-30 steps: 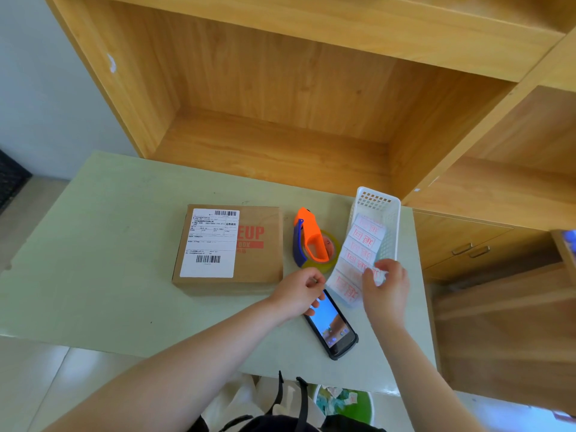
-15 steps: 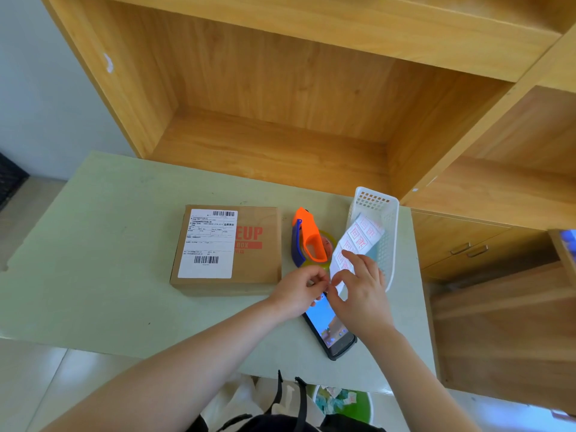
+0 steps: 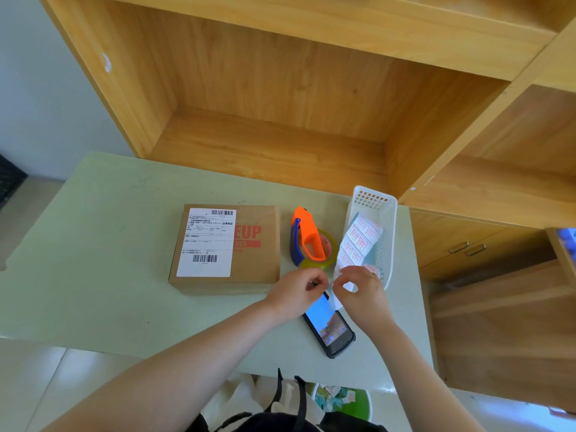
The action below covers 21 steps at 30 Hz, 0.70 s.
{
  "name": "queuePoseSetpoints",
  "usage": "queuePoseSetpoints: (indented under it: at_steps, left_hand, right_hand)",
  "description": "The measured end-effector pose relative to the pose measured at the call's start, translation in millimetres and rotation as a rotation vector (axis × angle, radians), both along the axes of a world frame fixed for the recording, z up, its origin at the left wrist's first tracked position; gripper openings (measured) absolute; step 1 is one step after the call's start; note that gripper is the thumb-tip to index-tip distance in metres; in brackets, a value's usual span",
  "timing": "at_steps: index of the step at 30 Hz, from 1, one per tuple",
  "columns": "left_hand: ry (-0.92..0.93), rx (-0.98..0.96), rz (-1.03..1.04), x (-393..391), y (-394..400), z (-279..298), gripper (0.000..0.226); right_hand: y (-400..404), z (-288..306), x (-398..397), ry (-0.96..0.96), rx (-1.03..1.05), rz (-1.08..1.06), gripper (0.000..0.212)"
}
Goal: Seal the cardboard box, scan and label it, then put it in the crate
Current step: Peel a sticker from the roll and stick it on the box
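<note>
Box (image 3: pixel 249 251): closed, flat on the table (image 3: pixel 93 275), left of the tape dispenser; white shipping label (image 3: pixel 207 241) with 2 barcodes covers its left part, red print shows to the right of it.
Tape dispenser (image 3: pixel 307 241): orange and blue, with a clear roll, between box and basket.
Basket (image 3: pixel 388 232): white, perforated, at the table's right edge; a sticker strip (image 3: pixel 358 241) with red print hangs out over its near end.
Scanner (image 3: pixel 328 325): black handheld, screen lit, lying near the front edge, partly under both hands.
Left hand (image 3: pixel 296 296): just right of the box's near corner, fingers curled, thumb and forefinger pressed together on something too small to make out.
Right hand (image 3: pixel 361 291): thumb and forefinger pinching the strip's lower end.
Crate: cannot tell where.
</note>
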State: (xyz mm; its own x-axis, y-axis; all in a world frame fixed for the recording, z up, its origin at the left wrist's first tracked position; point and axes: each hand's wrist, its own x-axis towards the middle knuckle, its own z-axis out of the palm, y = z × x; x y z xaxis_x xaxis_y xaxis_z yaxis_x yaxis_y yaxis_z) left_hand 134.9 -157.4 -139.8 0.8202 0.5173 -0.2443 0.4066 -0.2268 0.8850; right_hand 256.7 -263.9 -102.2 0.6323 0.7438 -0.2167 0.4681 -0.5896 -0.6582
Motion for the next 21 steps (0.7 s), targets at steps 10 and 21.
queuePoseSetpoints:
  at_steps: [10, 21]
  left_hand:
    - [0.096, -0.489, 0.276, 2, 1, 14, 0.007]
    - [0.222, -0.479, 0.234, -4, -3, 7, 0.013]
  right_hand:
    - [-10, 8, 19, 0.467, 0.055, -0.549, 0.013]
    - [-26, 19, 35, 0.607, 0.287, -1.080, 0.016]
